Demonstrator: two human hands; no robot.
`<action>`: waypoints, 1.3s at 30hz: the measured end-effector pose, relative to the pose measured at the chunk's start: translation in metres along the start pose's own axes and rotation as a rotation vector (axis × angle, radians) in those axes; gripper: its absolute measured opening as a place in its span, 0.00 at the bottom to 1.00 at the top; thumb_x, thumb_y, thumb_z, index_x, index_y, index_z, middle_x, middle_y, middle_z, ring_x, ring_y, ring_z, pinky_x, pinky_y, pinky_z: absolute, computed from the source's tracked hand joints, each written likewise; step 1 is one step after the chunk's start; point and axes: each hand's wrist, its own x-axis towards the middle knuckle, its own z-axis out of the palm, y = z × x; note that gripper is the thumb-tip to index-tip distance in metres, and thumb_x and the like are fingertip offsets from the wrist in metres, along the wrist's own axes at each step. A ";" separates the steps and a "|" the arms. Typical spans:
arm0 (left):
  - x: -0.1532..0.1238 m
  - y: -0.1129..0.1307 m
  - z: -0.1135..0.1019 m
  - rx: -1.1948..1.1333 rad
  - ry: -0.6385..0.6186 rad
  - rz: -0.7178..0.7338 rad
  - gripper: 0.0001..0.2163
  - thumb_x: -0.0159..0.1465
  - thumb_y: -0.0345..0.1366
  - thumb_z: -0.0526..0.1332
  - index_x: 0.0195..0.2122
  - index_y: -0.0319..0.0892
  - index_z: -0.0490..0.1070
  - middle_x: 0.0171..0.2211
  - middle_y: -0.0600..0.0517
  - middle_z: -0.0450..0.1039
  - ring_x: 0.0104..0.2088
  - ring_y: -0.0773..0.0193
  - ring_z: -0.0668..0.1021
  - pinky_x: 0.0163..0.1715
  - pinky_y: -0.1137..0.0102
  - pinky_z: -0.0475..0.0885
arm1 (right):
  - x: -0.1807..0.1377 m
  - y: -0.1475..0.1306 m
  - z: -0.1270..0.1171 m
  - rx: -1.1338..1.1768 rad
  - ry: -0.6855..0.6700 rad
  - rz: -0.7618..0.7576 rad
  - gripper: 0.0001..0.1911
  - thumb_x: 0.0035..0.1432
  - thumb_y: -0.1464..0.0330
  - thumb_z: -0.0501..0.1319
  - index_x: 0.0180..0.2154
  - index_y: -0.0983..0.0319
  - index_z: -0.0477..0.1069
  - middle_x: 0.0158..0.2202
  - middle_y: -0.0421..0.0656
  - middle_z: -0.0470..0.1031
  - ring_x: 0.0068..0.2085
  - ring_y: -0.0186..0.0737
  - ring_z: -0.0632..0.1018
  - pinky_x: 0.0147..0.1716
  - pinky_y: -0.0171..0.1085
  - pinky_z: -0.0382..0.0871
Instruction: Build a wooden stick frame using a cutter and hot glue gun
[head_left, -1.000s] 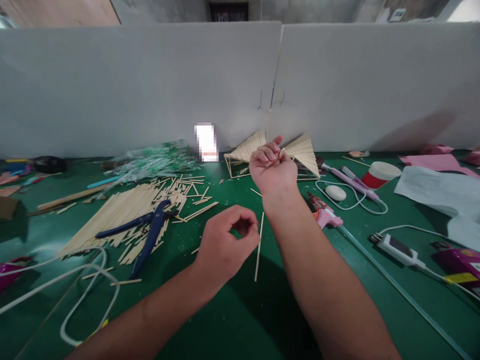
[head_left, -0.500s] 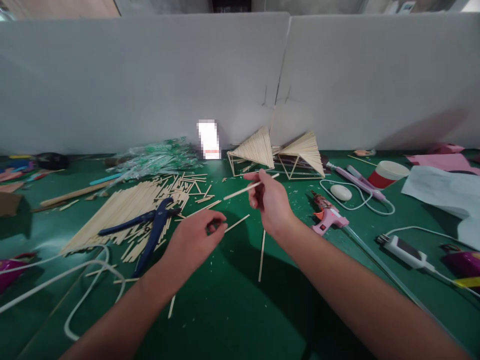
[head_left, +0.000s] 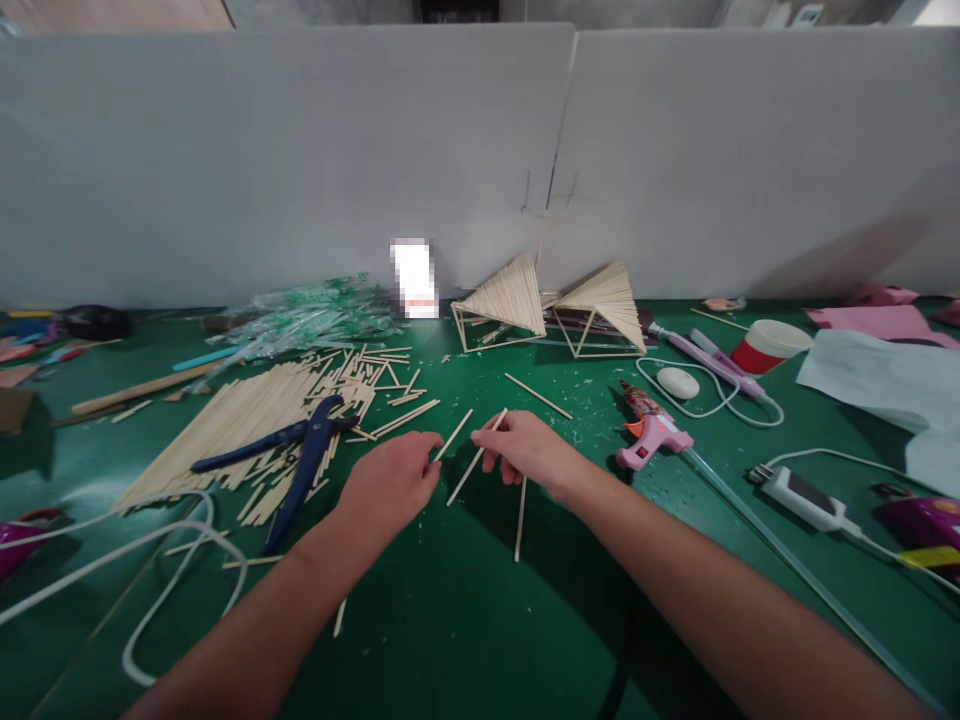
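Note:
Pinched in my left hand (head_left: 397,480) is a thin wooden stick (head_left: 456,432), which points up and to the right. My right hand (head_left: 529,450) grips another wooden stick (head_left: 466,476) between thumb and fingers, slanting down to the left. The two sticks are side by side, a small gap apart. Beyond my right hand, a loose stick (head_left: 538,396) lies on the green table (head_left: 450,620). One more stick (head_left: 520,525) extends toward me from beneath that hand.
Blue cutters (head_left: 311,450) rest on a pile of sticks (head_left: 225,430) at left. Two fan-shaped stick frames (head_left: 502,305) stand by the grey partition (head_left: 300,160). To the right are a pink glue gun (head_left: 652,430), cables, a white adapter (head_left: 806,500) and a red-and-white cup (head_left: 769,345).
My right hand has come down and nearer, its stick now tilted more steeply. My left hand has closed on a stick and turned it upward. A loose stick now shows beyond my right hand.

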 end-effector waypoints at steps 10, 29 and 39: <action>0.003 -0.005 0.003 -0.026 -0.058 -0.047 0.14 0.62 0.34 0.53 0.46 0.43 0.72 0.37 0.48 0.75 0.35 0.58 0.76 0.32 0.67 0.66 | -0.033 0.003 -0.007 -0.831 0.243 -0.054 0.13 0.56 0.60 0.58 0.38 0.62 0.69 0.35 0.51 0.77 0.39 0.55 0.77 0.33 0.45 0.66; 0.002 -0.006 0.001 -0.017 -0.072 -0.098 0.21 0.59 0.31 0.52 0.54 0.43 0.67 0.38 0.47 0.76 0.36 0.57 0.77 0.32 0.67 0.66 | 0.010 -0.020 0.007 -1.271 0.025 -0.646 0.11 0.61 0.72 0.54 0.45 0.63 0.70 0.46 0.47 0.73 0.50 0.43 0.70 0.47 0.40 0.60; 0.001 -0.009 0.001 -0.008 -0.073 -0.100 0.20 0.60 0.33 0.53 0.54 0.43 0.68 0.38 0.48 0.76 0.36 0.57 0.77 0.33 0.67 0.66 | -0.025 0.004 0.014 -1.284 -0.005 -0.574 0.07 0.59 0.69 0.56 0.37 0.64 0.71 0.36 0.47 0.76 0.38 0.44 0.76 0.36 0.41 0.66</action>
